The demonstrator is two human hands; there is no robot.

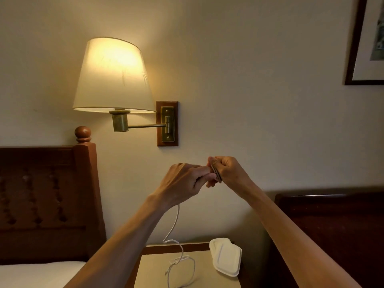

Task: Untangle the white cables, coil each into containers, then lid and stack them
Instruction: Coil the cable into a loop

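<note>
On the beige-topped wooden nightstand (158, 271) at 6 o'clock: stacked white moulded containers (226, 259), contents unseen | thin white cable (180, 260) loops there, rising to left hand (182, 185), closed on it | right hand (227, 172) pinches coiled cable | lit cream-shaded wall lamp (112, 75) at 10 o'clock.

Cable (176, 221) hanging below my left hand (182, 183): thin, smooth white plastic sheathing, slight sheen. Coiled strands pinched in my right hand (226, 171) look the same, shadowed. Below my grip, nightstand top (153, 273): matt beige surface, glossy reddish wood rim. Containers (226, 258) there: matt white, moulded pulp or foam, cannot tell which. Left of my hands, headboard (47, 196): dark polished wood. Lamp (114, 77): cloth shade, dull brass fittings, varnished wood plate. Wall matt.
</note>
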